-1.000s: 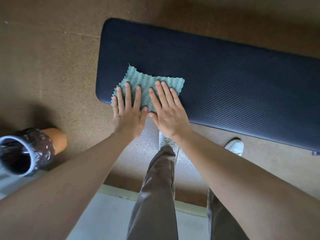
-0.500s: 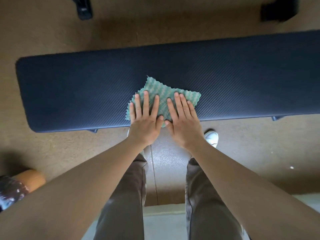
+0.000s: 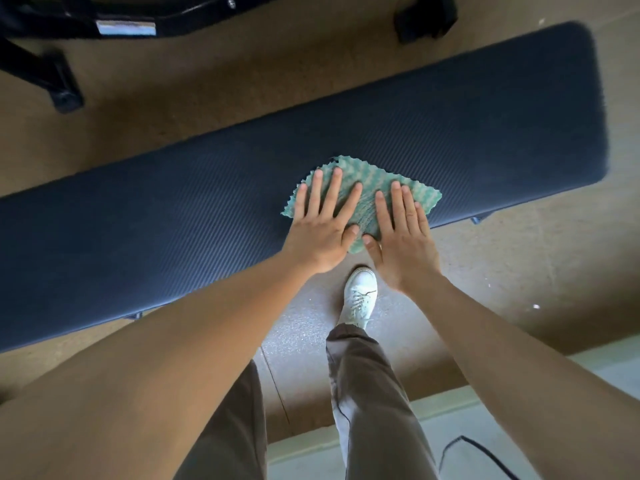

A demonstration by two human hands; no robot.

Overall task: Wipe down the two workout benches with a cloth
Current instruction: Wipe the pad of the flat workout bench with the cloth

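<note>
A long dark navy padded workout bench (image 3: 450,133) runs across the head view, tilted up to the right. A green-and-white wavy-edged cloth (image 3: 367,177) lies on its near edge, right of the middle. My left hand (image 3: 322,230) and my right hand (image 3: 405,244) press flat on the cloth side by side. The fingers are spread, with the thumbs almost touching. Neither hand grips the cloth. Both heels of the hands hang past the bench's near edge. Only one bench is in view.
Black metal equipment legs (image 3: 52,81) and another black foot (image 3: 426,19) stand on the brown floor beyond the bench. My white shoe (image 3: 360,296) is just under the near edge. A black cable (image 3: 485,452) lies on the pale flooring at bottom right.
Both hands have slid the cloth rightward along the bench, from near its left end to right of the middle. The view has followed, and the bench's right end now shows.
</note>
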